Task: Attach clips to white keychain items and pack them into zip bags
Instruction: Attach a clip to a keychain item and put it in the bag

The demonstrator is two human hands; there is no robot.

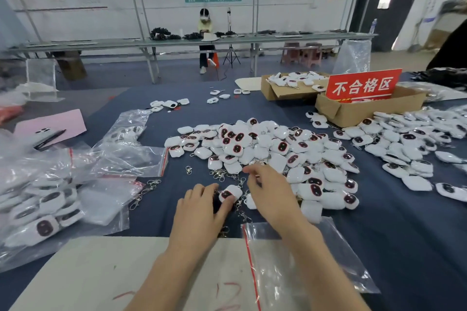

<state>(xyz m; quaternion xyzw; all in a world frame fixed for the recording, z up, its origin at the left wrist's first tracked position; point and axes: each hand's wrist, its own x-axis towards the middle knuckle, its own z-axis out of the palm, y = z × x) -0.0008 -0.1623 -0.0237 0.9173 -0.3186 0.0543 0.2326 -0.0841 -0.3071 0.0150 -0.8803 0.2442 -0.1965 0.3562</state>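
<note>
Pinching white keychain [231,193] by its edges, left grip [199,206] held it; judged light, hard, glossy, probably slippery. Right grip [271,192] curled near clips [219,174]; contents unclear.

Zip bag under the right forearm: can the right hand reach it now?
Probably yes: the zip bag lies flat below the right forearm, nothing else on it; the right hand only needs to draw back.

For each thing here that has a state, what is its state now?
left hand, grips white keychain item
right hand, above loose clips, grip unclear
front zip bag, lying flat, looks empty
cardboard box, open
left zip bags, filled with items
</note>
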